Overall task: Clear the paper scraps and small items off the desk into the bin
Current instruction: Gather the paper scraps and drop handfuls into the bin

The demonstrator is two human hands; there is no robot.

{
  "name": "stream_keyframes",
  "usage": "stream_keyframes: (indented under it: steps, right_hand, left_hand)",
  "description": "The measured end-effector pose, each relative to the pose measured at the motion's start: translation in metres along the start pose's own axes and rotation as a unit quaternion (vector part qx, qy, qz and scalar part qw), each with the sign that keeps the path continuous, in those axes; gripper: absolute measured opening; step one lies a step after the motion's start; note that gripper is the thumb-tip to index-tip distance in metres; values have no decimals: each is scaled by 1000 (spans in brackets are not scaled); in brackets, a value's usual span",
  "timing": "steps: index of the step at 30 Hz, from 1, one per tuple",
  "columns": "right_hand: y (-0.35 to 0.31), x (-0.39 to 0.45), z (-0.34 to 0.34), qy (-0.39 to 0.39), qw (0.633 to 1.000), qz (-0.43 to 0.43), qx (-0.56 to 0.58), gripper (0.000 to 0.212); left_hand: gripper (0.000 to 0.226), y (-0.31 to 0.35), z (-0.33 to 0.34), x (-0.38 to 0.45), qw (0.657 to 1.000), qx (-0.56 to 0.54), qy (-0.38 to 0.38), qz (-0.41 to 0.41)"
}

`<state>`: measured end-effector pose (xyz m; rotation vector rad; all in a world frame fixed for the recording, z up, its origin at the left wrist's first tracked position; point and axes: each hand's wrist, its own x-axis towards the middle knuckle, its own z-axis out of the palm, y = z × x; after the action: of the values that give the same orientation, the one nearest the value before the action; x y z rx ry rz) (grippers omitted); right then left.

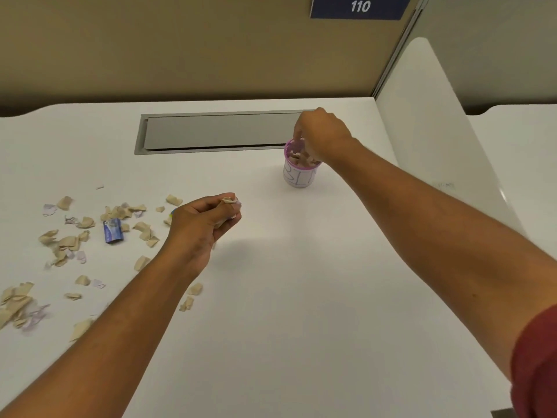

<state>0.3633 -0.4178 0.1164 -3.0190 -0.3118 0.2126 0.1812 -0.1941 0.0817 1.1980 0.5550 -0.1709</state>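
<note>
Right hand [321, 137] fingers down in the bin cup [299, 173] at 1 o'clock, grip unclear. Left hand [205, 220] pinched on paper scraps [229, 201]. More scraps [72, 239] and blue wrapper [112, 232] at 9 o'clock: light, flimsy, likely pinch by edges.

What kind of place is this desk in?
Probably a study carrel or office cubicle: a white desk with a divider panel, a numbered sign reading 110 and a built-in cable flap.
</note>
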Motion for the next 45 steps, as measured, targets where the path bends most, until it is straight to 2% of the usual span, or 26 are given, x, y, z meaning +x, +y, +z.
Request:
stream_keyframes:
  steps: [4,7,9,11,13,15,17,19,22,24,26,28,29,31,36,39,42,44,45]
  right_hand:
    - [8,-12,5,-21,999,-15,44,25]
    - [26,-34,12,83,988,-13,133,17]
    - [34,-62,27,181,960,12,212,20]
    - [37,-97,51,238,932,39,270,20]
    - [36,-129,80,207,935,44,284,25]
    - [35,-156,108,122,953,48,273,32]
    - [34,-173,126,58,959,58,272,37]
    - [32,-183,136,29,959,60,275,38]
    - [34,-188,137,28,955,56,289,37]
    - [37,-190,135,40,951,55,301,35]
    - [40,-191,131,53,948,56,308,34]
    - [42,-191,128,66,944,59,317,33]
    - [42,-191,128,72,943,60,319,32]
    - [39,-191,127,83,941,58,322,31]
    - [22,-194,131,83,933,54,346,28]
    - [7,-195,137,45,931,30,361,28]
    - [-17,-194,142,10,940,2,340,29]
    - [-43,-192,147,-12,949,-30,314,33]
    - [-53,-191,150,-22,952,-43,303,37]
  left_hand:
    - [28,3,27,3,999,27,-19,8]
    - [25,12,51,13,997,66,-29,23]
    - [21,19,70,24,993,104,-39,41]
    - [12,26,92,39,983,159,-52,72]
    - [12,33,117,55,965,230,-56,111]
    - [17,39,141,72,940,303,-54,148]
    - [20,43,162,87,894,404,-48,188]
    - [23,44,179,97,817,528,-45,226]
    - [29,43,192,102,695,671,-81,245]
    - [30,42,193,102,629,732,-97,245]
    - [34,43,192,102,578,767,-97,259]
    - [41,45,190,101,555,776,-81,290]
    - [44,46,189,100,556,770,-69,305]
    - [45,48,185,98,580,745,-51,324]
    - [34,54,150,82,718,612,-42,327]
    - [25,45,91,58,773,537,-19,336]
    - [18,16,8,31,790,513,40,334]
    - [17,-10,-53,14,771,532,87,338]
    - [19,-24,-77,7,749,558,107,341]
